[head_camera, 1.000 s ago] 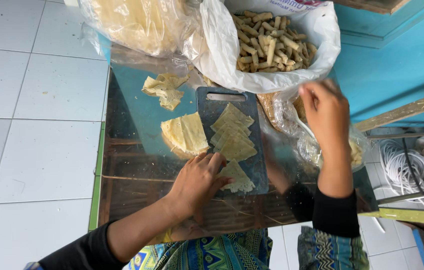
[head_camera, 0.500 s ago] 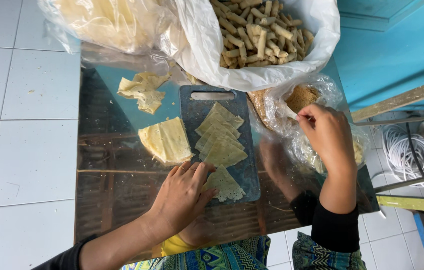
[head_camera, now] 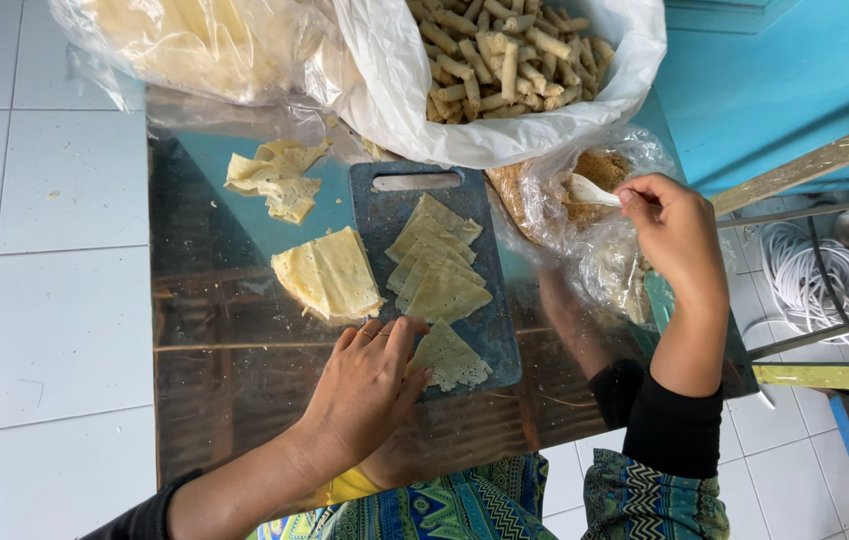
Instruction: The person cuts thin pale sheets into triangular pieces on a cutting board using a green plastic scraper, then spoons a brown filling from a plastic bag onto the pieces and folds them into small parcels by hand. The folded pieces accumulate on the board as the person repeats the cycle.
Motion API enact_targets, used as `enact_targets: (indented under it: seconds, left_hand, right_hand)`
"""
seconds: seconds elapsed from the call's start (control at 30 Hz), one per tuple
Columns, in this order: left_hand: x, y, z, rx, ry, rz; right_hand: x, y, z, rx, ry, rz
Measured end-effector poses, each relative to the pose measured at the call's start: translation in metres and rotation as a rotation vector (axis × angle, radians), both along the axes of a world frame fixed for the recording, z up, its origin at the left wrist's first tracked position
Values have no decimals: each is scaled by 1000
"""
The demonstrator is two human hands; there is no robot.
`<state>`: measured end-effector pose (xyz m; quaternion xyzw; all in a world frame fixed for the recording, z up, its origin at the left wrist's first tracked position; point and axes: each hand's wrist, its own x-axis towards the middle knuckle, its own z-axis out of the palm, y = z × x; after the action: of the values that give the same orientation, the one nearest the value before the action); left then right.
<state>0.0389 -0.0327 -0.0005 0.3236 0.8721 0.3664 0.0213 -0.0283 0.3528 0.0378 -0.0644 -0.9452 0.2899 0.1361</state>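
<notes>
Pale fingertips of the left hand [head_camera: 369, 385] lay flat and open on a triangular wrapper [head_camera: 450, 357] at the near end of the dark cutting board [head_camera: 494, 330], while the right hand [head_camera: 672, 225] pinched a white spoon [head_camera: 589, 190] in a bag of brown filling [head_camera: 599, 175].

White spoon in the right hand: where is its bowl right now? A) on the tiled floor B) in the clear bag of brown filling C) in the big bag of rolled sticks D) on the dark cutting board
B: the right hand holds the white spoon with its bowl down in the clear bag of brown filling.
</notes>
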Motion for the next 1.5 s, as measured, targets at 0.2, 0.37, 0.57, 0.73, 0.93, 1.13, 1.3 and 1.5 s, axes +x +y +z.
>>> enact_targets:
  seconds: [0.2, 0.37, 0.57, 0.73, 0.93, 1.13, 1.3, 1.5]
  left_hand:
    - [-1, -1, -6, 5, -24, -24]
    - [-2, 0, -6, 31, 2, -35]
    - [0, 2, -6, 29, 3, -38]
    - [0, 2, -5, 25, 7, -38]
    - [0, 5, -4, 25, 6, -25]
    - [-2, 5, -4, 14, -9, -27]
    - [-2, 7, -4, -14, -11, -27]
    - [-2, 10, -3, -50, -19, 11]
  right_hand:
    - [8, 22, -7, -134, 72, -10]
    - [34, 10, -9, -297, 95, -87]
    - [97, -41, -24, -445, 89, -83]
    - [126, -88, -46, -544, 136, 121]
    - [138, -131, -55, -150, 229, 175]
    - [140, -146, -48, 34, 386, 178]
    - [142, -147, -49, 159, 501, 218]
    - [144, -139, -59, 195, 532, 221]
